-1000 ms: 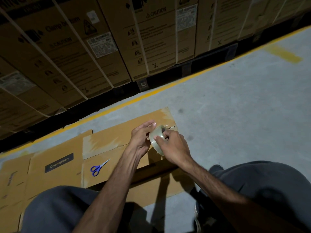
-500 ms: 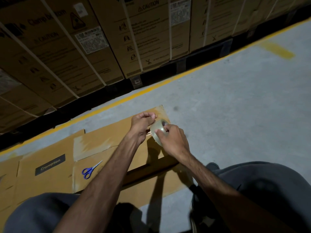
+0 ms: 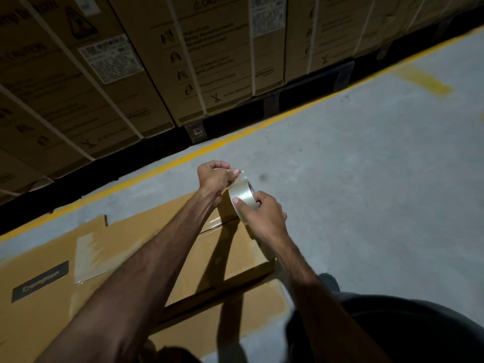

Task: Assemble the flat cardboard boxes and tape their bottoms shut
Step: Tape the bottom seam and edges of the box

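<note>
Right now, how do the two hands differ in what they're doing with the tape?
The left hand pinches the loose tape end, raised above the roll; the right hand grips the tape roll itself, thumb across its face. Left sits farther away, right nearer. Both hover over the flat cardboard box.

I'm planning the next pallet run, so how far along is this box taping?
Done: one clear strip already lies on the flat cardboard near the black label. In hand: the right hand grips the tape roll while the left hand pinches its free end above the cardboard's far edge. Left: no new strip is laid yet, and the cardboard lies flat, not yet a box.
</note>
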The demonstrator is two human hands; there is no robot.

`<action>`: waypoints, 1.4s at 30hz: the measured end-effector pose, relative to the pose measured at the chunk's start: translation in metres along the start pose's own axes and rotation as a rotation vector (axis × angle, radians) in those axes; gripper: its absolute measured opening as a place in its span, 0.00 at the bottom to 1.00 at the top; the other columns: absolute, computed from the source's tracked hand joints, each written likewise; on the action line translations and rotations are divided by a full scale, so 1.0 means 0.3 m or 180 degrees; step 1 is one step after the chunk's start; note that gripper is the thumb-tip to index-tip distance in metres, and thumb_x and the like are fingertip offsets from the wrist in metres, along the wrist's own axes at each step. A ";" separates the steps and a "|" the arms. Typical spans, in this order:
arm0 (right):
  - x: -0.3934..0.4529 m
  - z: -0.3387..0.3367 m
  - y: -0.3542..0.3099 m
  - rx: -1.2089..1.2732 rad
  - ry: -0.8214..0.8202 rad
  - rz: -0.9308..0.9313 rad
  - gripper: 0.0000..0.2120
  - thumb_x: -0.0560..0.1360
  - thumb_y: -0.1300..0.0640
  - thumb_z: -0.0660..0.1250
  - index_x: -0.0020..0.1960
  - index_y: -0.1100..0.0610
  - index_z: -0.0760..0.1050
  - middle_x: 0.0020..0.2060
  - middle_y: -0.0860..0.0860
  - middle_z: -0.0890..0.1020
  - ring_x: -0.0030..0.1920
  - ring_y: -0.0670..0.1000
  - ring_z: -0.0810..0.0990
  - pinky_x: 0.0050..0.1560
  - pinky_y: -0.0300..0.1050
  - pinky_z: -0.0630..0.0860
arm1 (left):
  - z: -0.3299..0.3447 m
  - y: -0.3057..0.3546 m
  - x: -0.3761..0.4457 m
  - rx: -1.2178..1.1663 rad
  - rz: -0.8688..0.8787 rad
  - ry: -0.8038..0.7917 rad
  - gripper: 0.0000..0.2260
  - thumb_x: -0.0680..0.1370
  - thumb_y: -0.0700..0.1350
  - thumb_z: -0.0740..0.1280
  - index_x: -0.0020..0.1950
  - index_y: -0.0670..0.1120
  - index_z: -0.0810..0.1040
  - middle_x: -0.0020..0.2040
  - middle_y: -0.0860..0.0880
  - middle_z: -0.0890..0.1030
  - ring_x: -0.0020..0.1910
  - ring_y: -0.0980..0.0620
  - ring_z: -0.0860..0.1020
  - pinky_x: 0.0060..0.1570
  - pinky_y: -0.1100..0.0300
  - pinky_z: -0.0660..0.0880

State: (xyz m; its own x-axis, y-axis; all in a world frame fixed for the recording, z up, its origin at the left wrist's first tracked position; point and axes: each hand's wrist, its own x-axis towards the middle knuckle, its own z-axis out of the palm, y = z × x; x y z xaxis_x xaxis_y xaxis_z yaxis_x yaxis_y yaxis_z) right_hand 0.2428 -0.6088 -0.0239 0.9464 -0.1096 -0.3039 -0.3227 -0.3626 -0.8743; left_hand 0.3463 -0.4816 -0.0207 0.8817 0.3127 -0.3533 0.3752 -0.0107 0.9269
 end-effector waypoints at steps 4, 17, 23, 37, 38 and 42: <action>0.124 0.037 0.021 -0.0056 0.0082 0.0025 0.18 0.79 0.35 0.68 0.49 0.50 0.76 0.43 0.43 0.79 0.45 0.42 0.74 0.67 0.57 0.68 | 0.041 -0.029 0.142 0.0046 0.0124 0.0029 0.13 0.73 0.26 0.74 0.45 0.41 0.76 0.40 0.39 0.85 0.42 0.47 0.88 0.33 0.60 0.78; 0.269 0.129 0.149 0.0235 0.0469 0.0474 0.41 0.65 0.17 0.62 0.53 0.52 0.82 0.48 0.50 0.86 0.52 0.54 0.84 0.56 0.60 0.83 | 0.094 -0.156 0.504 0.0572 0.0226 -0.0005 0.14 0.71 0.31 0.79 0.41 0.43 0.75 0.39 0.39 0.85 0.38 0.45 0.85 0.42 0.51 0.83; 0.293 0.119 0.177 0.0496 0.0554 0.0270 0.34 0.69 0.24 0.67 0.39 0.58 0.76 0.32 0.52 0.81 0.39 0.55 0.82 0.47 0.59 0.82 | 0.073 -0.204 0.558 0.0766 -0.0095 -0.0234 0.12 0.70 0.30 0.79 0.43 0.40 0.78 0.43 0.33 0.85 0.40 0.42 0.85 0.43 0.51 0.84; 0.298 0.122 0.171 0.0718 0.0410 0.0163 0.23 0.73 0.31 0.72 0.36 0.51 0.78 0.30 0.46 0.80 0.36 0.49 0.81 0.39 0.47 0.77 | 0.066 -0.237 0.596 0.1797 -0.0089 -0.0554 0.11 0.70 0.35 0.82 0.38 0.41 0.80 0.35 0.44 0.81 0.33 0.49 0.78 0.33 0.61 0.75; 0.298 0.123 0.173 0.0744 0.0413 0.0168 0.24 0.73 0.31 0.72 0.37 0.52 0.78 0.31 0.46 0.80 0.35 0.48 0.81 0.39 0.47 0.77 | 0.064 -0.238 0.598 0.1860 -0.0082 -0.0597 0.11 0.70 0.35 0.82 0.38 0.41 0.80 0.34 0.45 0.79 0.32 0.51 0.76 0.30 0.63 0.74; 0.294 0.127 0.169 0.0842 0.0452 0.0195 0.26 0.72 0.31 0.72 0.36 0.54 0.77 0.30 0.47 0.79 0.34 0.48 0.79 0.39 0.49 0.76 | 0.055 -0.238 0.600 0.2158 -0.0098 -0.0748 0.07 0.77 0.33 0.74 0.41 0.40 0.80 0.33 0.45 0.77 0.31 0.52 0.73 0.22 0.68 0.69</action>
State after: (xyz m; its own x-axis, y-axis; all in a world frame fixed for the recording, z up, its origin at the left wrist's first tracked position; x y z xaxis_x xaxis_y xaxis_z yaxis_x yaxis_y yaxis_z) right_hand 0.3095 -0.6015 -0.1095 0.9115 -0.2588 -0.3195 -0.3543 -0.0998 -0.9298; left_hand 0.4829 -0.4403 -0.1528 0.8775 0.1103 -0.4667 0.4287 -0.6167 0.6603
